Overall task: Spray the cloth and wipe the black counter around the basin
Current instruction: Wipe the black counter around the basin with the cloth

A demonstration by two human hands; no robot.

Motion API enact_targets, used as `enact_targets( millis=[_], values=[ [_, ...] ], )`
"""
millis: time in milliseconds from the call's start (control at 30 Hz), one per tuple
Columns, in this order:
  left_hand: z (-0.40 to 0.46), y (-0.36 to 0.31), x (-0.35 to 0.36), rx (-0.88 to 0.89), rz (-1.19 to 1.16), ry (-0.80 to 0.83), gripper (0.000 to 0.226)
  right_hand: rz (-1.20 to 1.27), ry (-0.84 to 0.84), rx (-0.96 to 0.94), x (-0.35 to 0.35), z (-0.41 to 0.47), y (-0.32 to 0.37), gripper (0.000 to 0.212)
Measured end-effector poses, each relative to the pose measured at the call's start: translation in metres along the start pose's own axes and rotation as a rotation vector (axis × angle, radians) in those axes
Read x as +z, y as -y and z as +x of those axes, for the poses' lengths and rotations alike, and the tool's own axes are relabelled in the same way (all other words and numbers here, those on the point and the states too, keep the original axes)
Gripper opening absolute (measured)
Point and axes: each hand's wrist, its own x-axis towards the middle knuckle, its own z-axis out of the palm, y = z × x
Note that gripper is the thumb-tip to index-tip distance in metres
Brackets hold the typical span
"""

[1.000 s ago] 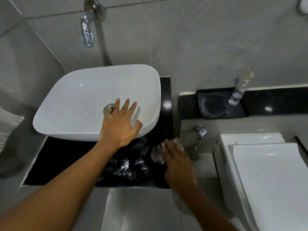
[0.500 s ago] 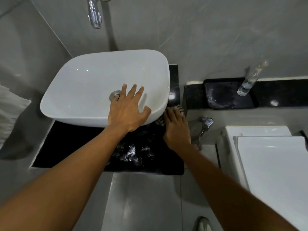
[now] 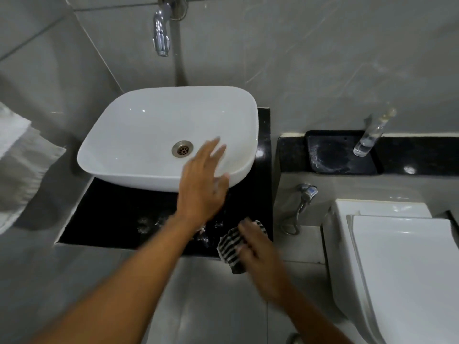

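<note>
From the head view, the right hand (image 3: 258,247) sits at the front right corner of the black surface (image 3: 111,214), its fingers (image 3: 248,228) clenched on a black-and-white striped cloth (image 3: 229,245). The cloth lies pressed on that corner, with part of it hanging past the front edge. The left hand (image 3: 201,187) is over the front right rim of the white basin (image 3: 139,135), fingers spread and released, holding nothing; the hand is blurred, so I cannot tell if it touches the rim. Wet smears show on the surface between the two arms. A tap (image 3: 161,33) juts from the wall above the basin. A clear bottle (image 3: 370,137) stands on the black ledge (image 3: 422,155) to the right, well apart from the cloth. A white toilet (image 3: 397,269) fills the lower right
</note>
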Motion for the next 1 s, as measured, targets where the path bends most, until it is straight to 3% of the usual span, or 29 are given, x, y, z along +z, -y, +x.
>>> enact_targets(
  millis=[67, 133, 267, 433, 733, 1000],
  values=[
    [-0.059, -0.016, 0.023, 0.07, -0.13, -0.071, 0.046, 0.212, -0.24, 0.088, -0.02, 0.027, 0.01, 0.049],
    [-0.109, -0.034, 0.052, 0.069, -0.077, 0.055, 0.046, 0.174, -0.363, 0.066, -0.038, 0.07, 0.027, 0.056],
    [-0.135, -0.061, 0.084, -0.01, 0.081, 0.245, 0.054, 0.012, -0.362, -0.018, -0.055, 0.155, 0.079, 0.084],
    [-0.118, -0.05, 0.088, 0.044, 0.122, 0.281, 0.044, -0.551, -0.379, 0.02, -0.023, 0.182, 0.079, 0.088],
    [-0.111, -0.028, 0.088, -0.033, 0.083, 0.237, 0.044, -0.608, -0.421, 0.011, -0.026, 0.188, 0.072, 0.092],
    [-0.123, 0.08, 0.03, -0.278, 0.178, 0.185, 0.047, -0.64, -0.429, 0.026, -0.027, 0.189, 0.072, 0.088]
  ],
)
